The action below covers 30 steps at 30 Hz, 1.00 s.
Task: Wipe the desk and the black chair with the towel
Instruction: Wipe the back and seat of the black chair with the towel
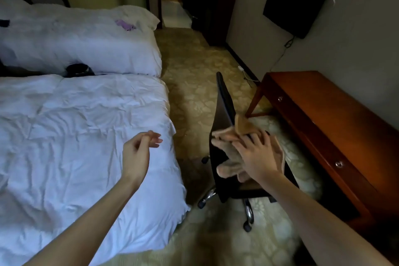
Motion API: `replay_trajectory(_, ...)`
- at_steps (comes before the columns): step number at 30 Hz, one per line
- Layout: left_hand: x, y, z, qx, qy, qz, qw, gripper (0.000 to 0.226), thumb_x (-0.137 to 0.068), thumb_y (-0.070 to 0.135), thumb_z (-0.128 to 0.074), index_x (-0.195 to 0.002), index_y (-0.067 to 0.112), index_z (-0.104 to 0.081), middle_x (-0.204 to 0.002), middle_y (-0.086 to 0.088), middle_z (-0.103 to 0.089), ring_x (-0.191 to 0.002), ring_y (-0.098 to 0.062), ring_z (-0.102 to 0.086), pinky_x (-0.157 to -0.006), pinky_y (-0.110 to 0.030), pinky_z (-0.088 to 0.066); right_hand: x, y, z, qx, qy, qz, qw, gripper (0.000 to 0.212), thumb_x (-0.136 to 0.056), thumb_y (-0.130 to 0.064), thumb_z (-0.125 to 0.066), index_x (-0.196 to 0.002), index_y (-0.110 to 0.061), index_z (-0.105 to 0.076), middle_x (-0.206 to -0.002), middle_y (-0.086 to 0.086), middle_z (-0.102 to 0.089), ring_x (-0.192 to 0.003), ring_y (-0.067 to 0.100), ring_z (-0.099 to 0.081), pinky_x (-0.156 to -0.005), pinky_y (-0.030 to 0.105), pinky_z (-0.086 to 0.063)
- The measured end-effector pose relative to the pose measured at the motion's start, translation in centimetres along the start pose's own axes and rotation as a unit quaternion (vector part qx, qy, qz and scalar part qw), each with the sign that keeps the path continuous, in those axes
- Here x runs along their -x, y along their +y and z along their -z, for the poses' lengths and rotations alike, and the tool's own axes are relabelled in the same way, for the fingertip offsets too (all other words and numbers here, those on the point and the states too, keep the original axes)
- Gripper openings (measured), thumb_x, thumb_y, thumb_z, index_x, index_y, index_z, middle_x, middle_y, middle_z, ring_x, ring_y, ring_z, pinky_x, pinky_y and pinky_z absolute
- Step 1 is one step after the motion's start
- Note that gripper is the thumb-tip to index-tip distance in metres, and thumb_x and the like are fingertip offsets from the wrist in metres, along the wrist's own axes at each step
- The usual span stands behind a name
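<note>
The right hand [254, 157] is pressing a beige towel [228, 166] against the black chair [224, 101], where the seat meets the backrest. Its grip is spread wide, with the fingers lying nearly straight on top of the cloth rather than closing around it. The left hand [138, 151] is hovering to the left of the chair, over the bed [75, 114], its grip loosely curled and holding nothing. The towel is lying bunched on the seat, one corner standing up against the backrest.

The towel is looking soft, light and limp, so it is likely going to crumple under a push. Gathering it into a pad under the palm, or pinching a thick fold, would probably be giving better control. The chair is sitting on castors, so it may be rolling or swivelling under pressure, and the free hand could be steadying the top of the backrest.

The table [323, 110] is standing just right of the chair, its front edge and drawer knobs close to the seat. The bed is lying to the chair's left with a strip of carpet [194, 84] between them, and the carpet is offering more room beyond the backrest.
</note>
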State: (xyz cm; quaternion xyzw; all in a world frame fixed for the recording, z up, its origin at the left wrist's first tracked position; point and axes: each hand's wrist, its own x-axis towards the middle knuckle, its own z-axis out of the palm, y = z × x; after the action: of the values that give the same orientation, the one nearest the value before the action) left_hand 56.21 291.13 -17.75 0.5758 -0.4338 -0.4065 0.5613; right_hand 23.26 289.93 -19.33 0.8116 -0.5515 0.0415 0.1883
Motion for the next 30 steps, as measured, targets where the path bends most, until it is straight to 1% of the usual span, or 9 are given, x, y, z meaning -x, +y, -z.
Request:
replay_trajectory(3, -2.1, 0.4, -2.0, 0.005, -0.033, 0.017, 0.999, 0.033, -0.105, 0.017, -0.049, -0.091, 0.008, -0.078, -0.090, -0.006, -0.079, -0.091, -0.020, -0.074, -0.083, -0.017, -0.048, -0.6, -0.1, 0.6, 0.008, -0.004, -0.096, 0.995, 0.045, -0.079, -0.037, -0.065, -0.122, -0.025, -0.066, -0.125, 0.008, -0.062, -0.117, 0.036, -0.051, -0.111, 0.061, -0.031)
replay_trajectory(6, -4.2, 0.5, -5.5, 0.004, -0.088, 0.039, 0.995, 0.030, -0.105, 0.012, -0.051, -0.096, 0.002, -0.077, -0.096, -0.009, -0.078, -0.098, -0.025, -0.073, -0.077, -0.009, -0.050, -1.9, -0.3, -0.6, -0.055, -0.083, -0.209, 0.973, 0.065, -0.080, -0.030, -0.076, -0.139, -0.029, -0.051, -0.137, 0.009, -0.056, -0.126, 0.037, -0.048, -0.107, 0.062, -0.039)
replay_trajectory(8, -5.7, 0.2, -7.9, -0.014, -0.139, 0.073, 0.987, 0.029, -0.106, 0.014, -0.051, -0.103, 0.003, -0.077, -0.105, -0.010, -0.078, -0.105, -0.025, -0.071, -0.077, -0.009, -0.050, -3.0, 0.5, -2.2, -0.163, -0.126, -0.280, 0.938, 0.090, -0.076, -0.045, -0.081, -0.151, -0.034, -0.031, -0.147, 0.006, -0.047, -0.138, 0.036, -0.040, -0.107, 0.060, -0.043)
replay_trajectory(10, -7.7, -0.2, -10.2, -0.027, -0.177, 0.124, 0.976, 0.034, -0.109, 0.027, -0.048, -0.106, 0.009, -0.076, -0.113, -0.007, -0.076, -0.109, -0.021, -0.069, -0.088, -0.018, -0.049, -4.8, 1.8, -3.2, -0.303, -0.151, -0.328, 0.882, 0.106, -0.074, -0.059, -0.079, -0.158, -0.041, -0.016, -0.148, 0.002, -0.047, -0.141, 0.033, -0.041, -0.105, 0.057, -0.047)
replay_trajectory(12, -10.7, -0.4, -12.6, -0.004, -0.176, 0.184, 0.967, 0.046, -0.111, 0.041, -0.039, -0.102, 0.014, -0.075, -0.114, -0.007, -0.075, -0.107, -0.020, -0.067, -0.099, -0.033, -0.045, -6.9, 3.2, -4.0, -0.343, -0.179, -0.308, 0.869, 0.107, -0.077, -0.062, -0.073, -0.159, -0.047, -0.005, -0.137, -0.003, -0.056, -0.125, 0.027, -0.057, -0.097, 0.051, -0.052)
replay_trajectory(16, -17.6, -1.4, -16.8, 0.041, -0.124, 0.258, 0.957, 0.057, -0.109, 0.055, -0.030, -0.101, 0.015, -0.071, -0.120, -0.011, -0.072, -0.108, -0.022, -0.067, -0.103, -0.039, -0.047, -10.3, 4.6, -6.2, -0.314, -0.236, -0.286, 0.874, 0.125, -0.068, -0.055, -0.078, -0.161, -0.035, 0.005, -0.136, 0.009, -0.056, -0.116, 0.036, -0.062, -0.093, 0.053, -0.054)
replay_trajectory(20, -22.7, -1.3, -21.4, 0.014, -0.117, 0.279, 0.953, 0.060, -0.109, 0.056, -0.026, -0.113, 0.013, -0.067, -0.131, -0.012, -0.067, -0.122, -0.026, -0.063, -0.104, -0.039, -0.048, -12.4, 5.2, -6.5, -0.261, -0.254, -0.230, 0.902, 0.099, -0.087, -0.035, -0.074, -0.157, -0.003, -0.013, -0.132, 0.014, -0.059, -0.115, 0.033, -0.064, -0.089, 0.044, -0.054)
replay_trajectory(24, -25.7, 0.2, -26.8, -0.056, -0.139, 0.243, 0.958, 0.058, -0.110, 0.055, -0.030, -0.129, 0.011, -0.062, -0.127, -0.009, -0.066, -0.117, -0.024, -0.062, -0.103, -0.041, -0.048, -13.5, 5.7, -7.0, -0.235, -0.252, -0.201, 0.917, 0.092, -0.092, -0.040, -0.065, -0.155, 0.004, -0.015, -0.128, 0.022, -0.060, -0.096, 0.035, -0.069, -0.069, 0.040, -0.056)
replay_trajectory(30, -28.9, -0.5, -32.7, -0.189, -0.255, 0.213, 0.924, 0.029, -0.103, 0.033, -0.062, -0.112, 0.007, -0.070, -0.099, -0.014, -0.068, -0.078, -0.023, -0.068, -0.069, -0.033, -0.057, -13.7, 4.5, -8.3, -0.227, -0.248, -0.187, 0.923, 0.100, -0.089, -0.049, -0.057, -0.157, 0.006, -0.007, -0.136, 0.031, -0.051, -0.105, 0.042, -0.065, -0.075, 0.046, -0.060)
